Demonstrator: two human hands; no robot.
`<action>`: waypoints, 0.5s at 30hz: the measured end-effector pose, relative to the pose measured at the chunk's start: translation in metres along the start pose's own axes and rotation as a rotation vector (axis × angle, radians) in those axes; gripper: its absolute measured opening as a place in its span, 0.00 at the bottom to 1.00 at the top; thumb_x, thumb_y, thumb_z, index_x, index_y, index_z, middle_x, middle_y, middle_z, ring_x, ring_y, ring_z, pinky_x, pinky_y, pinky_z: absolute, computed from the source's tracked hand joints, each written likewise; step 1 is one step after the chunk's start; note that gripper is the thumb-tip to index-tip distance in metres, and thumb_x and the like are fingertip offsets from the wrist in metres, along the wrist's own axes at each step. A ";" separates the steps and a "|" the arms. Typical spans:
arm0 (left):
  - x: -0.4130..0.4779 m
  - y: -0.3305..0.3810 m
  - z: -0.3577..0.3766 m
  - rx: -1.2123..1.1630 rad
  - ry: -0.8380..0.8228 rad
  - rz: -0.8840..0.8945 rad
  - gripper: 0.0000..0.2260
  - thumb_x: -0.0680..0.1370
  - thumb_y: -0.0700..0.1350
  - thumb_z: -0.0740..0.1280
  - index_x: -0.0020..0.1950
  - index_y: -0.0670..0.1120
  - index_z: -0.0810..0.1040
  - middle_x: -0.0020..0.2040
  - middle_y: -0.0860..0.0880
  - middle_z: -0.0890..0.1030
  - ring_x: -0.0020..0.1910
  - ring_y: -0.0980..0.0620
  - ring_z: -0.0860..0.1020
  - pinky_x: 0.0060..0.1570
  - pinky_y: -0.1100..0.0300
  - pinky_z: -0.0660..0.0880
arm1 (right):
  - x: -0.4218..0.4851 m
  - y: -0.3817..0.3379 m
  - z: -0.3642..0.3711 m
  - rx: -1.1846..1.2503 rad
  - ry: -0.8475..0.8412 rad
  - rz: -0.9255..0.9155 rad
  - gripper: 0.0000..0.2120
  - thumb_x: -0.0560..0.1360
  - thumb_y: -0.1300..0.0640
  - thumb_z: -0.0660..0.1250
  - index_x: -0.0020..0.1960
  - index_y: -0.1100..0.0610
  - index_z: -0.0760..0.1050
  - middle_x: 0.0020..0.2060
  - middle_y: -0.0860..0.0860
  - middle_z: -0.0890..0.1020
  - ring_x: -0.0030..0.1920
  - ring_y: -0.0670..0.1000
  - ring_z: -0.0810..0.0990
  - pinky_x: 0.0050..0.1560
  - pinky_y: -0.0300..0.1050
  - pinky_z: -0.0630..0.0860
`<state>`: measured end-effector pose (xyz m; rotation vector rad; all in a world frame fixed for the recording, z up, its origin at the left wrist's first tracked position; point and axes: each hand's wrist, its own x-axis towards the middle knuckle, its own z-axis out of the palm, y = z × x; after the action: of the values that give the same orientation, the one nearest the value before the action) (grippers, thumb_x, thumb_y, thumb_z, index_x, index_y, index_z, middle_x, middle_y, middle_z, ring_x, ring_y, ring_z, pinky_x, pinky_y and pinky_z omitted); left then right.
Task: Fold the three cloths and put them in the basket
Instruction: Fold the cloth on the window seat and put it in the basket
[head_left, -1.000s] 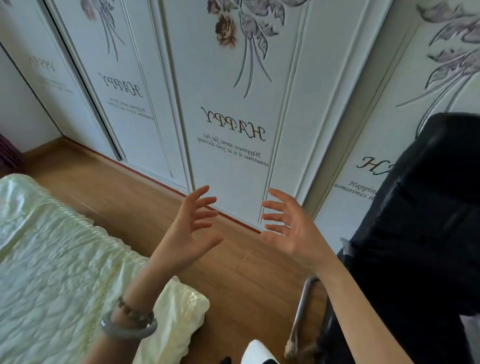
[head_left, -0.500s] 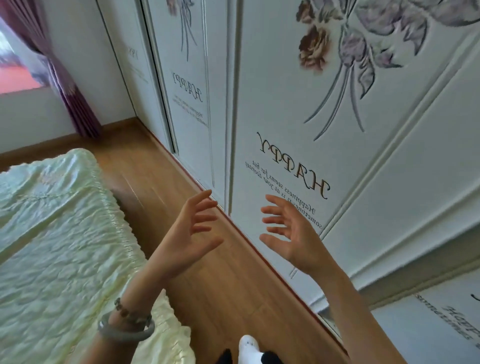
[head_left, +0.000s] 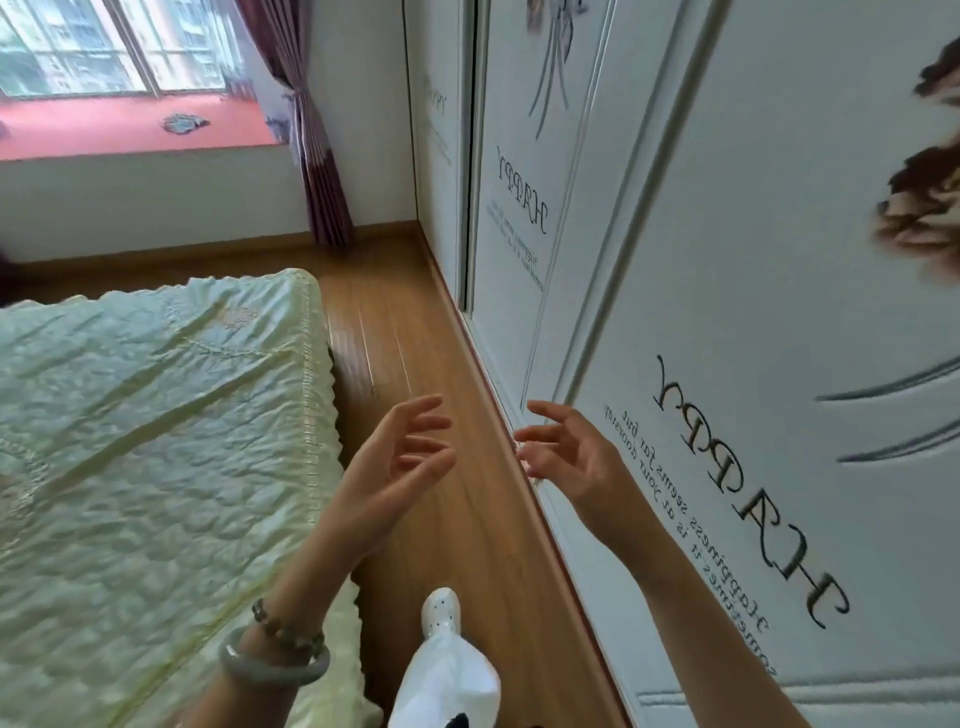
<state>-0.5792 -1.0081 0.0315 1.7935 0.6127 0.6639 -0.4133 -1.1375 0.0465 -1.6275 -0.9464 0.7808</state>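
Neither the cloths nor the basket appear in the head view. My left hand (head_left: 395, 457) is raised over the wooden floor with its fingers spread and relaxed, holding nothing. A grey bangle and a bead bracelet (head_left: 275, 654) circle its wrist. My right hand (head_left: 566, 452) is raised beside it, palm facing left, fingers loosely spread and empty, just in front of the wardrobe door.
A bed with a pale green quilted cover (head_left: 156, 441) fills the left. White wardrobe doors (head_left: 753, 260) printed with "HAPPY" run along the right. A strip of wooden floor (head_left: 415, 338) lies between them. A window and a purple curtain (head_left: 317, 156) are at the back.
The view has swung left, away from a black chair, and now looks along the floor toward the window. Both hands stay raised, open and empty.
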 end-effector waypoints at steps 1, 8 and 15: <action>0.015 -0.005 -0.004 0.003 0.016 -0.002 0.27 0.71 0.57 0.70 0.67 0.49 0.69 0.56 0.53 0.78 0.52 0.57 0.79 0.48 0.66 0.77 | 0.019 0.001 0.000 -0.015 -0.023 -0.006 0.18 0.76 0.57 0.67 0.64 0.47 0.70 0.52 0.48 0.80 0.52 0.43 0.80 0.53 0.39 0.77; 0.150 -0.044 -0.052 -0.045 0.077 -0.003 0.23 0.72 0.52 0.71 0.65 0.51 0.70 0.56 0.52 0.78 0.53 0.56 0.79 0.49 0.66 0.77 | 0.174 -0.008 0.001 -0.004 -0.071 -0.027 0.19 0.71 0.50 0.67 0.61 0.44 0.71 0.51 0.48 0.81 0.52 0.44 0.80 0.55 0.43 0.78; 0.269 -0.077 -0.097 -0.114 0.167 -0.079 0.17 0.75 0.57 0.60 0.60 0.50 0.74 0.52 0.49 0.81 0.48 0.55 0.81 0.46 0.64 0.77 | 0.309 -0.018 0.016 0.183 -0.143 0.054 0.19 0.74 0.44 0.64 0.62 0.51 0.72 0.50 0.53 0.82 0.50 0.51 0.82 0.53 0.47 0.79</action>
<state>-0.4621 -0.7361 0.0234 1.6111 0.7396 0.7836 -0.2839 -0.8557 0.0511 -1.4572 -0.9062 1.0026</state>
